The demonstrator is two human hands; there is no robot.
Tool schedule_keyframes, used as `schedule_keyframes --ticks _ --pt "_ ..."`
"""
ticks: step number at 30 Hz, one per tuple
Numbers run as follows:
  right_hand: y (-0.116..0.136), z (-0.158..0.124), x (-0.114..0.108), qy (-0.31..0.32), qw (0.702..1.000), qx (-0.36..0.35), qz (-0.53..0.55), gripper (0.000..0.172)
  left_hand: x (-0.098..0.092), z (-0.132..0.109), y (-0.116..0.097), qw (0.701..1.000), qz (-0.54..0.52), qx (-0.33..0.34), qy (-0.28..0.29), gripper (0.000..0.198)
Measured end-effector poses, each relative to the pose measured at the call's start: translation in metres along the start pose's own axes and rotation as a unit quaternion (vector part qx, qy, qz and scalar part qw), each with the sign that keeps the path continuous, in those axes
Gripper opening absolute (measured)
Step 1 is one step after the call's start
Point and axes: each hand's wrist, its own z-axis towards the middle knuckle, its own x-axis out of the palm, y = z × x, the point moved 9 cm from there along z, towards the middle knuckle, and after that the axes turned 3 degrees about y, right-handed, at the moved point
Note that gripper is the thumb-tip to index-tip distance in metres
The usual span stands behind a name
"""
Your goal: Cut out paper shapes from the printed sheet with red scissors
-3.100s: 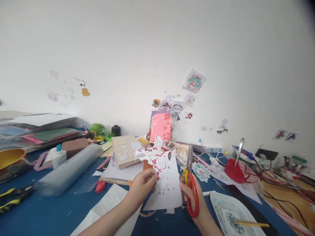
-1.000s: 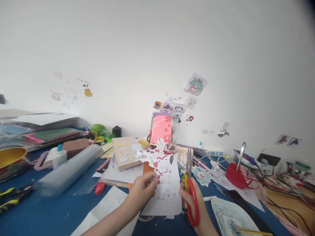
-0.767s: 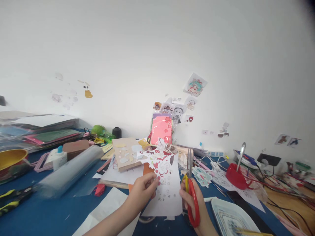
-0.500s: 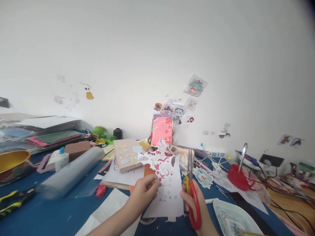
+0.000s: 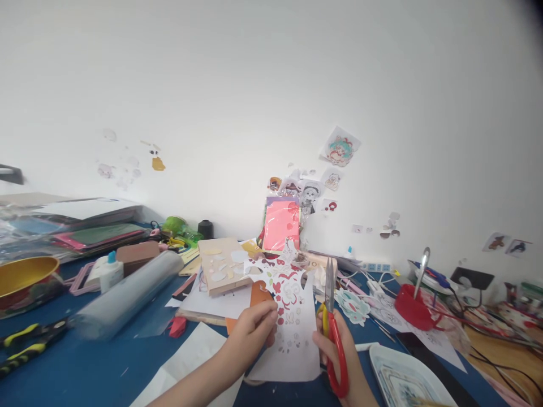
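A white sheet of paper (image 5: 292,350), printed with small red, green and grey shapes, is held up in front of me; its upper edge is cut unevenly. My left hand (image 5: 257,328) pinches the sheet near its left edge. On the right, my right hand (image 5: 339,345) holds scissors (image 5: 335,322) with one red and one yellow handle, blades pointing up and almost together. The fingertips of that hand reach the paper's right edge. Behind the sheet, a beige block (image 5: 223,268) carries several small cut-out pieces.
A clear plastic roll (image 5: 127,297), a glue bottle (image 5: 111,272) and pliers (image 5: 31,345) lie to the left. To the right are a white tray (image 5: 377,362), a red tape-like ring (image 5: 413,308) and paper cut-outs (image 5: 353,305). A white wall (image 5: 237,102) stands behind.
The printed sheet has shifted slightly and its lower part looks flatter. Both hands keep their grip, and the whole view has moved a little.
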Motion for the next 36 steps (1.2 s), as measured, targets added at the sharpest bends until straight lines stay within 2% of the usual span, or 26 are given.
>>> schedule_keyframes --ticks 6,12,19,23,28,32,36 --pt "0.001 -0.005 0.002 -0.007 1.000 0.012 0.015 0.040 -0.001 0.001 0.005 0.998 -0.066 -0.009 0.007 0.031" --pt "-0.001 -0.009 0.003 0.002 0.998 0.023 0.058 0.040 0.004 -0.002 0.006 0.991 -0.127 -0.031 0.023 0.036" --pt "0.010 -0.018 0.001 -0.007 0.998 -0.014 0.069 0.037 0.008 -0.008 -0.007 0.990 -0.131 -0.023 0.050 0.038" --pt "0.002 -0.020 -0.007 0.009 0.998 -0.009 0.068 0.038 0.009 -0.012 -0.017 0.990 -0.130 -0.013 0.059 0.040" --pt "-0.008 -0.020 -0.014 0.035 0.990 0.008 0.133 0.040 0.013 -0.016 -0.015 0.985 -0.156 -0.036 0.064 0.042" --pt "0.000 -0.021 -0.019 0.004 0.996 -0.004 0.094 0.036 0.016 -0.018 -0.010 0.981 -0.174 -0.043 0.077 0.038" --pt "0.007 -0.022 -0.014 0.011 0.998 -0.011 0.068 0.035 0.019 -0.020 -0.011 0.978 -0.184 -0.043 0.087 0.038"
